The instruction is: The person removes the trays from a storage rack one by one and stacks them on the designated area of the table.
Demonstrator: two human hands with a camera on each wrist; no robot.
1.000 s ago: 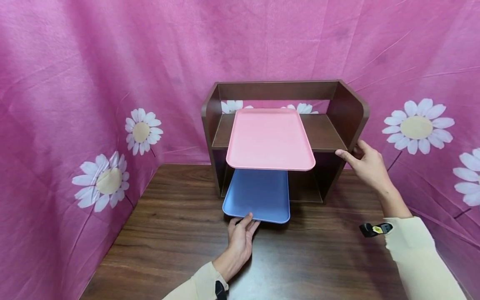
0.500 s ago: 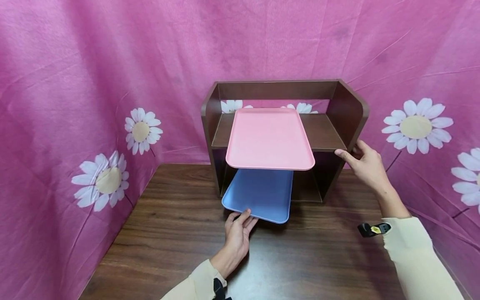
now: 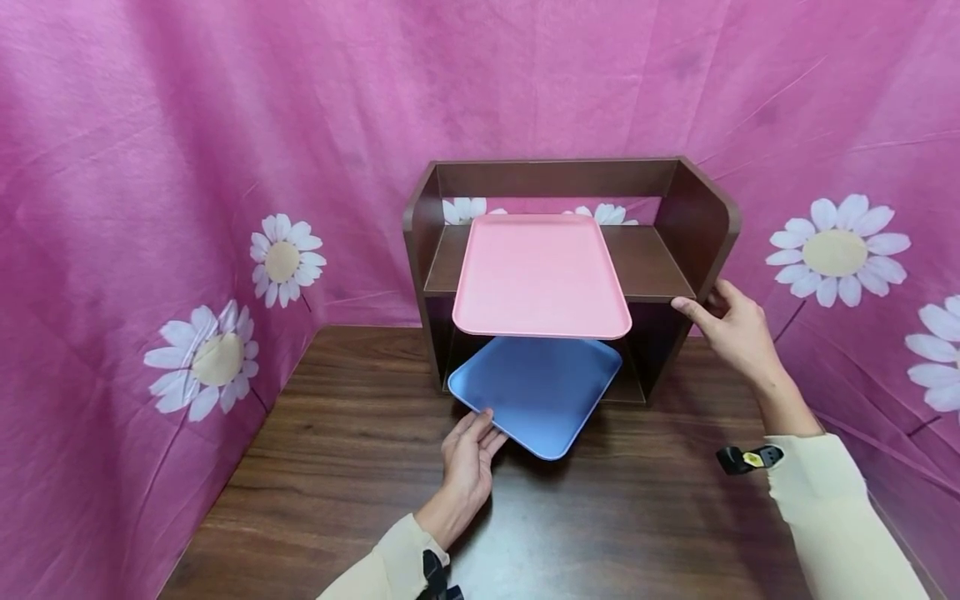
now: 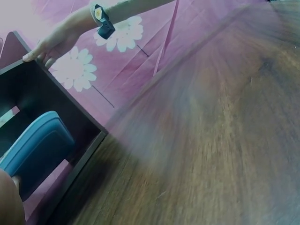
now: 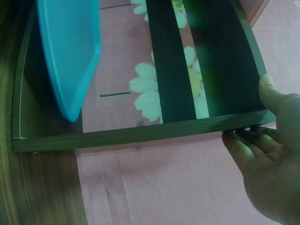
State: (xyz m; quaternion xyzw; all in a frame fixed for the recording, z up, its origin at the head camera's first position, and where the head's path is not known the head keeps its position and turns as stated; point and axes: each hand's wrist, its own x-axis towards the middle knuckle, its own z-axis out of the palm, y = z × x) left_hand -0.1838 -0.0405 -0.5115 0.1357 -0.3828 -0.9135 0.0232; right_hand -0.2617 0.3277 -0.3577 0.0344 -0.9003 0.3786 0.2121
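A blue tray (image 3: 536,396) sticks out of the lower compartment of a dark brown two-tier shelf (image 3: 648,262), turned at an angle. My left hand (image 3: 467,462) pinches its front left edge, thumb on top and fingers beneath. On the upper shelf lies a pink tray (image 3: 542,279), overhanging the front. My right hand (image 3: 731,325) grips the shelf's right side panel, with the thumb at the front edge of the upper board. In the right wrist view, the fingers (image 5: 243,152) lie against the panel's outer face. The blue tray's back part is hidden under the pink tray.
The shelf stands near the back of a brown wooden table (image 3: 322,467). Pink cloth (image 3: 360,108) printed with white daisies hangs behind it and along both sides.
The blue tray has swivelled: its right side has swung outward to the right, and one corner now points toward me. My left hand has shifted slightly left with it. The right hand stays put.
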